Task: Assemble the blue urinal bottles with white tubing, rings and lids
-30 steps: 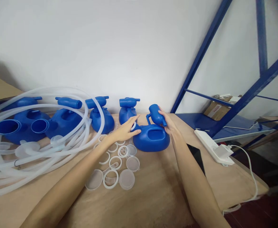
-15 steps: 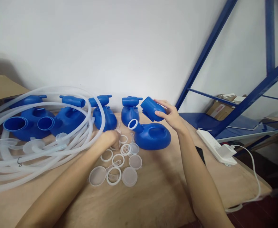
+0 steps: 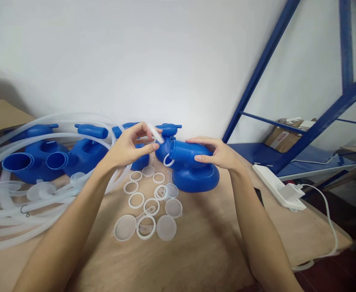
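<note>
My left hand (image 3: pixel 132 146) pinches a white ring (image 3: pixel 155 133), seen nearly edge-on, between thumb and fingers. It hovers just left of the open mouth of a blue plastic tube-like piece (image 3: pixel 188 152). My right hand (image 3: pixel 216 152) wraps round the other end of that piece and holds it level. Behind and below it rests a blue bottle (image 3: pixel 197 178) with a hollow handle; a white ring (image 3: pixel 168 160) sits on its neck, partly hidden. Several white rings (image 3: pixel 136 200) and translucent caps (image 3: pixel 166 227) lie on the table below my hands.
Coiled clear tubing (image 3: pixel 71 198) and several more blue bottles (image 3: pixel 86 154) fill the table's left side. A white power strip (image 3: pixel 276 188) with a plugged-in cable lies at the right. A blue metal shelf (image 3: pixel 253 158) stands beyond the table, and a cardboard box (image 3: pixel 4 117) is at far left.
My left hand has risen from the table with a white ring, moving up beside the blue piece. My right hand has lowered and leveled the blue piece, moving slightly left.
</note>
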`<action>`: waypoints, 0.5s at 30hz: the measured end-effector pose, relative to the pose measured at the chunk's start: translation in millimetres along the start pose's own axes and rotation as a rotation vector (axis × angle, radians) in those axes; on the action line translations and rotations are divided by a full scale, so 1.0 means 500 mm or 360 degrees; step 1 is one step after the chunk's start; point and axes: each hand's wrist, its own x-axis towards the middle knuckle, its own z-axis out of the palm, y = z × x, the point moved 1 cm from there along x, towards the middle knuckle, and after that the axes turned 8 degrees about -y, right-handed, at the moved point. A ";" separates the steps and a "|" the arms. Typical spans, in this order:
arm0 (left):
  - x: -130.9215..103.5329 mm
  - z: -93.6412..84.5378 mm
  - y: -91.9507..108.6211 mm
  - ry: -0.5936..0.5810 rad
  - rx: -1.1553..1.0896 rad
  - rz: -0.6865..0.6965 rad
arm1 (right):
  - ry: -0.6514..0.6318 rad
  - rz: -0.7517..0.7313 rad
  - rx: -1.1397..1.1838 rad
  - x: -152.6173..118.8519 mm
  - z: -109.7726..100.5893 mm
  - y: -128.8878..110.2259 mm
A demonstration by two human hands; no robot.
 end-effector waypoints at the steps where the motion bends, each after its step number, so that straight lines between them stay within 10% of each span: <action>1: 0.002 0.010 0.005 0.0066 -0.0052 0.0036 | 0.0014 -0.0011 0.0040 0.002 0.003 -0.001; 8: 0.026 0.082 -0.048 0.0236 0.0175 -0.0536 | 0.0318 0.0202 -0.0057 0.044 0.073 -0.013; 15: 0.029 0.028 -0.043 0.0384 0.0138 -0.0614 | 0.0571 -0.0054 -0.0291 0.065 0.098 -0.030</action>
